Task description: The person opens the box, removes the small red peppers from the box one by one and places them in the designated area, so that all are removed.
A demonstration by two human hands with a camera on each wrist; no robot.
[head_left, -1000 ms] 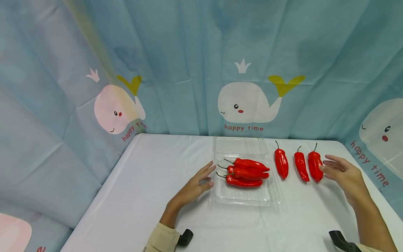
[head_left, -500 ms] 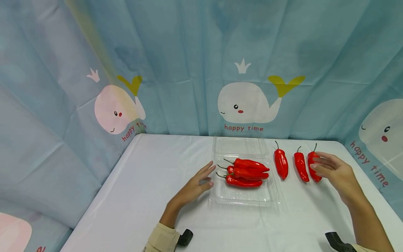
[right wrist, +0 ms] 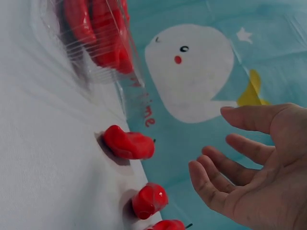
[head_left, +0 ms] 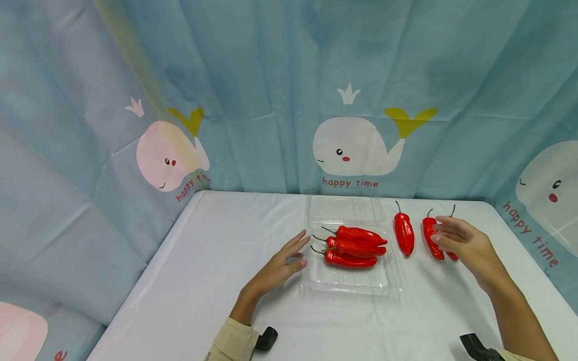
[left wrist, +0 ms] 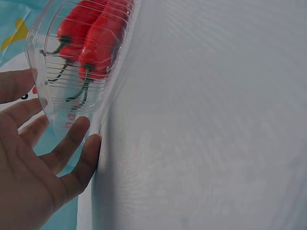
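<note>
An open clear plastic clamshell box [head_left: 352, 285] holds several long red chili peppers [head_left: 356, 248], stems toward the left. My left hand [head_left: 274, 271] is spread at the box's left edge; in the left wrist view its fingers [left wrist: 72, 143] lie round the box's end, though contact is unclear. To the right of the box, three red peppers lie in a row on the cloth. My right hand [head_left: 469, 250] hovers over this row with nothing in it, fingers loosely bent. It mostly covers the rightmost pepper [head_left: 452, 256] and overlaps the middle pepper [head_left: 432, 245]. The nearest-to-box pepper [head_left: 404, 234] shows fully.
The box's lid [head_left: 345, 209] lies folded back toward the curtain. A white cloth [head_left: 194, 281] covers the table. Behind it hangs a blue curtain [head_left: 253, 100] printed with whales. Black straps or mounts [head_left: 266, 339] sit at both wrists.
My right hand has moved left, from beside the rightmost pepper to over it and up to the middle one. The left hand, the box and the peppers stay where they were.
</note>
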